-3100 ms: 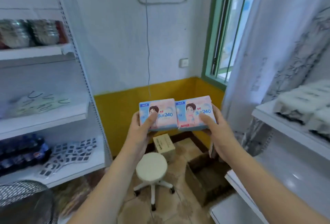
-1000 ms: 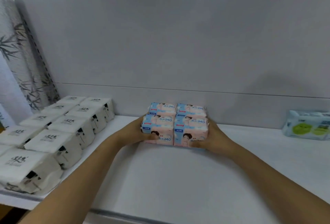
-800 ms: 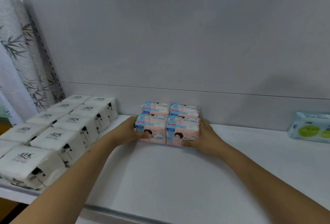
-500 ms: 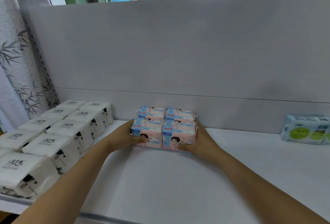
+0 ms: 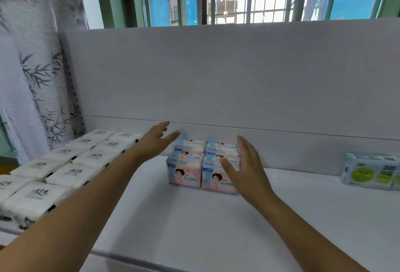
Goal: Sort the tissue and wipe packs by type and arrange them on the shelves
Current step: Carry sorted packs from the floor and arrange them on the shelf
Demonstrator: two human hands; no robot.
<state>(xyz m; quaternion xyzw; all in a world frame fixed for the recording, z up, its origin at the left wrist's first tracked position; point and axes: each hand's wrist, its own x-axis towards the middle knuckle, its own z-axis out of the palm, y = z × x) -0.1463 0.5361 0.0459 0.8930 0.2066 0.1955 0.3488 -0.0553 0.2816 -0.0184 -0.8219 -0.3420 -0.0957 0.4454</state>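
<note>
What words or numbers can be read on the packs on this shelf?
"240": on the pink and blue packs; the characters beside it are too blurred to read.
"10": small, on the front right pink and blue pack.
White tissue packs: dark brush-style logo, unreadable.
Pale blue wipe pack with green circles: print too small to read.

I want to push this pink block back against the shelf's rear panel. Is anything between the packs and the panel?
Nothing visible is. The pink packs stand in two rows on the shelf, the rear row already close to the back panel. Both hands, left and right, are open; no other item lies behind the block.
</note>
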